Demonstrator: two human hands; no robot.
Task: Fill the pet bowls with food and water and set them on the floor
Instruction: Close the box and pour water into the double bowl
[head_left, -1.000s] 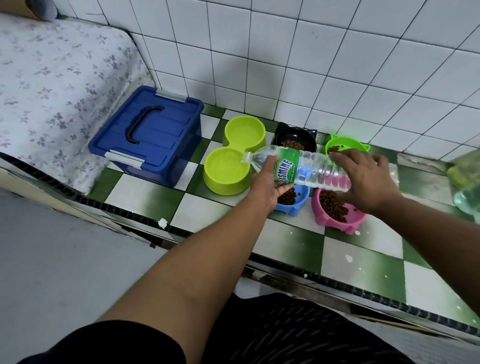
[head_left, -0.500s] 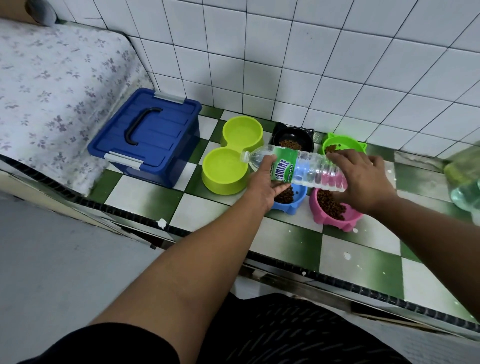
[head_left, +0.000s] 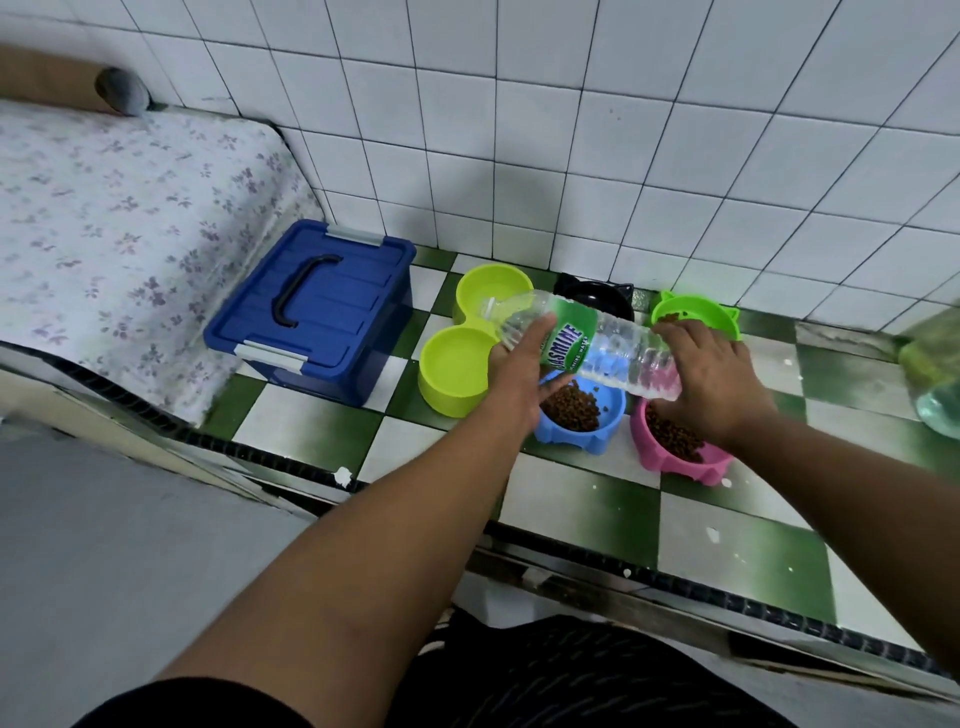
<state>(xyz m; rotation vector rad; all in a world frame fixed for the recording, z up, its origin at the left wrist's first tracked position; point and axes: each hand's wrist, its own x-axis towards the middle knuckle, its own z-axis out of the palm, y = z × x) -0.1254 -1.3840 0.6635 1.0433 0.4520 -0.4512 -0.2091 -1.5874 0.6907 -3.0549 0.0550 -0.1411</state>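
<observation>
Head view, looking down at the green-and-white tiled floor (head_left: 597, 499) where it meets the white wall.

Your left hand (head_left: 524, 374) cups the water bottle (head_left: 587, 348) from below at its shoulder, with the fingers wrapped round the green label and the thumb underneath. Your right hand (head_left: 711, 379) grips the base end from above, fingers curled over it. You hold the bottle tilted, nearly on its side. Its mouth points left, over the rim of the far compartment of the yellow-green double bowl (head_left: 457, 374). You cannot tell from this view whether water is running out.

The double bowl stands on the floor near its back edge, just right of the blue storage box (head_left: 322, 306), whose lid is latched and whose handle lies flat. The blue bowl (head_left: 615, 415) sits beneath the bottle, just right of the double bowl's near compartment, and holds brown kibble. The pink bowl (head_left: 675, 465) stands beside it on the right, partly under your right hand, and also holds kibble. At the back edge, against the wall, stand the black bowl (head_left: 597, 296), largely hidden by the bottle, and the green bowl (head_left: 696, 312), which shows a little kibble.

A mattress with a floral cover (head_left: 114, 218) meets the floor's left edge. A large, blurred bottle (head_left: 935, 374) stands at the right edge.
</observation>
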